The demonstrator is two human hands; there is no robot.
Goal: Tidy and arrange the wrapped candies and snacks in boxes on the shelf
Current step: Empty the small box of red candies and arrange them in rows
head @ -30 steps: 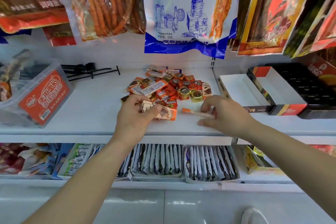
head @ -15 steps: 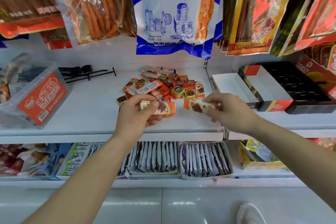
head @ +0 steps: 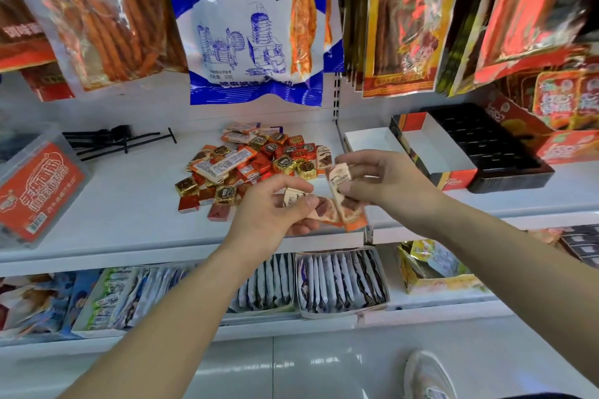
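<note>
head view: candy pile [head: 256,155] lay on shelf [head: 129,204], empty box [head: 431,149] beside.
left hand [head: 269,217]: clamped on bar stack [head: 327,210] before pile.
right hand [head: 392,185]: pinched one bar [head: 340,175] against stack.
step: collecting bars.
next: likely square stack, load box.

Gold, red and orange candy pile [head: 259,162] on white shelf [head: 129,197]; blue-and-white hanging bag [head: 252,26].

Bare shelf [head: 129,204] lies open between the clear tub [head: 39,185] and the candy pile [head: 259,162]; hanging snack bags [head: 252,26] crowd overhead, open boxes [head: 434,155] block the right
</note>
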